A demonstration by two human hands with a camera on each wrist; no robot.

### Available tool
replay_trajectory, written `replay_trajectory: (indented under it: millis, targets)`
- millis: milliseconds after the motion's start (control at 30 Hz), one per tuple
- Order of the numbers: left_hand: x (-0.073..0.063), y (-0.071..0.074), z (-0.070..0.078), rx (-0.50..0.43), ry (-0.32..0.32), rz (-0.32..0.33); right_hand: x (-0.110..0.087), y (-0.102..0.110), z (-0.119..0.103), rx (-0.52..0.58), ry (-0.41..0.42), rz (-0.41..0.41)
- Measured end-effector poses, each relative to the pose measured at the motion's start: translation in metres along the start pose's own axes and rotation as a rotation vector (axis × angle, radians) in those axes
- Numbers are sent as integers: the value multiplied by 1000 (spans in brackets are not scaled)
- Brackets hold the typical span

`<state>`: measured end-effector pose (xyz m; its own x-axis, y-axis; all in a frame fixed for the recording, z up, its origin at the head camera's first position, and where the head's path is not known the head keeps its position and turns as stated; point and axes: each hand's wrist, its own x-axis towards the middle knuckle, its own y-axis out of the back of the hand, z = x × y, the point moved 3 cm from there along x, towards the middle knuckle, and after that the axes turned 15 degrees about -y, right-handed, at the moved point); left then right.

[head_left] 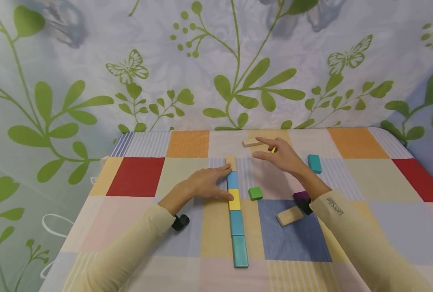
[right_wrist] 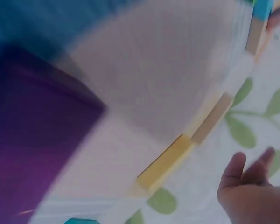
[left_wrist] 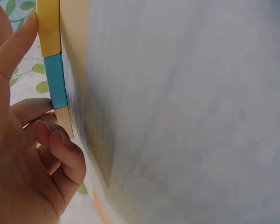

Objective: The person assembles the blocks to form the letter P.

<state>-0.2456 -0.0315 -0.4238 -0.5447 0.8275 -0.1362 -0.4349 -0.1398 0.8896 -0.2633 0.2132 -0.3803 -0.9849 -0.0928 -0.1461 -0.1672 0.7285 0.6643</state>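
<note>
A straight row of wooden blocks runs down the patchwork cloth: a plain block (head_left: 230, 161) at the far end, then a blue block (head_left: 232, 180), a yellow block (head_left: 234, 204) and two teal blocks (head_left: 240, 251). My left hand (head_left: 207, 182) lies along the row's left side, thumb at the yellow block and fingertips by the plain and blue ones; some fingers are bent in the left wrist view. My right hand (head_left: 282, 156) is over the far part of the cloth with thumb and index finger apart. Near its fingertips lie another plain block (head_left: 249, 142) and a second yellow block (right_wrist: 165, 163), partly hidden in the head view.
Right of the row sits a green block (head_left: 255, 193). A plain block (head_left: 290, 216) and a purple block (head_left: 300, 196) lie near the right wrist, the purple one partly covered. A teal block (head_left: 314, 163) lies farther right. A leaf-patterned curtain (head_left: 158, 61) hangs behind the table.
</note>
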Motion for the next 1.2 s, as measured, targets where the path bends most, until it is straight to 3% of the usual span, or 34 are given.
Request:
replay_trajectory:
  millis: [200,433,700,933,1200]
  targets:
    - [0,1,-1,2,-6,-7,35,2,9,69,-96,-36]
    - [6,2,1,7,-25,-8,52,6,27,158,-228,-52]
    - [2,3,0,-3,6,-11,66,1,25,98,-206,-25]
    - [0,4,0,-1,-1,-7,72,1,15,-77,-136,122]
    - [1,2,-1,-11,1,-12,80,-5,15,-161,-141,48]
